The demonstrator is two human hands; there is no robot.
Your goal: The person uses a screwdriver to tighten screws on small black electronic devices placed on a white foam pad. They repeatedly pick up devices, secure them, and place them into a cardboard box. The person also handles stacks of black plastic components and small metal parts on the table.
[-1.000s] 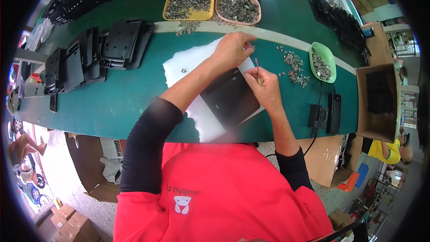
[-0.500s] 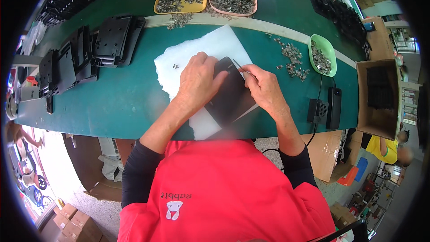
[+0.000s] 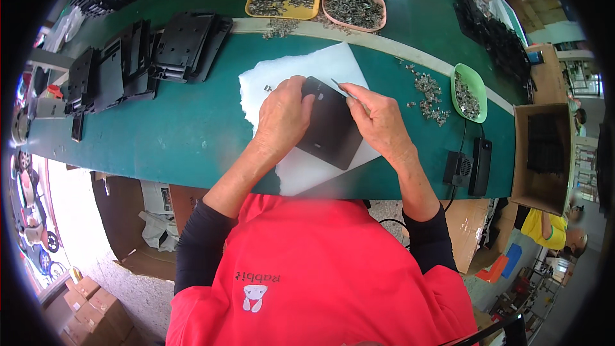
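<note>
A flat black plastic panel (image 3: 334,125) lies on a white foam sheet (image 3: 346,64) in front of me. My left hand (image 3: 282,118) grips its left edge, thumb on top of the panel and fingers curled at its far left corner. Between the thumb and index finger of my right hand (image 3: 384,125) is a thin, slim grey tool (image 3: 339,86); its exact kind is too small to tell. The tool's tip points at the panel's far right edge. A small shiny metal clip (image 3: 268,88) rests on the foam beside my left hand.
Yellow (image 3: 315,16) and pink (image 3: 382,24) trays of metal clips stand at the back, a green tray (image 3: 483,99) at right beside loose clips (image 3: 428,90). Black plastic parts (image 3: 186,45) are stacked at left. A black adapter (image 3: 459,168) and an open carton (image 3: 544,202) are at right.
The panel's surface has turned more toward view. My right hand has drawn back slightly from its edge, and the thin tool shows more clearly. The whole view has shifted a little.
</note>
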